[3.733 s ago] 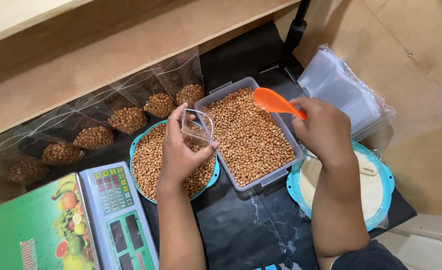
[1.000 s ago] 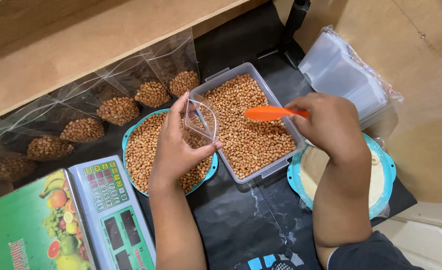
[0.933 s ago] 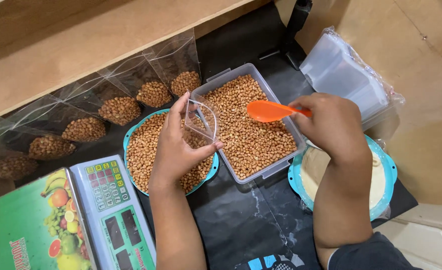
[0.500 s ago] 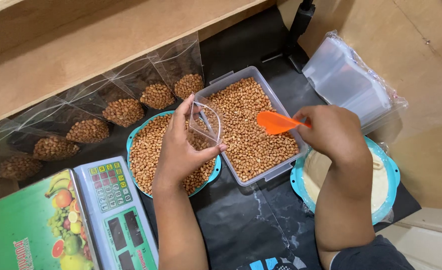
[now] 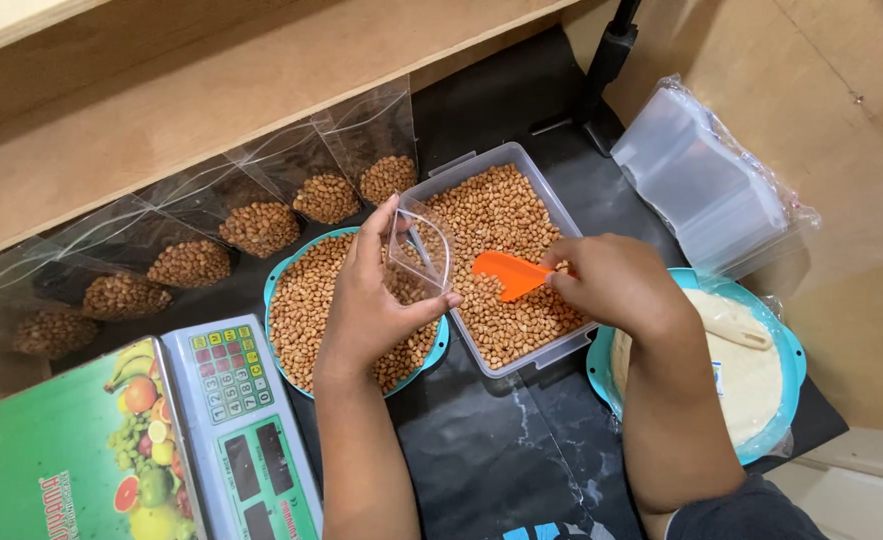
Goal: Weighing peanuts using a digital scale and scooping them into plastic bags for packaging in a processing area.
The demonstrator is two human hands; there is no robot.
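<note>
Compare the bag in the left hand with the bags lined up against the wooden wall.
The bag in the left hand is empty and held open at the mouth over the round teal tray; the bags against the wall each hold a clump of peanuts. The held bag is lifted by the left hand; the others lean untouched. All are small clear plastic bags.

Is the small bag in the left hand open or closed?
Open. The left hand holds the bag with its mouth spread wide, facing the orange scoop.
</note>
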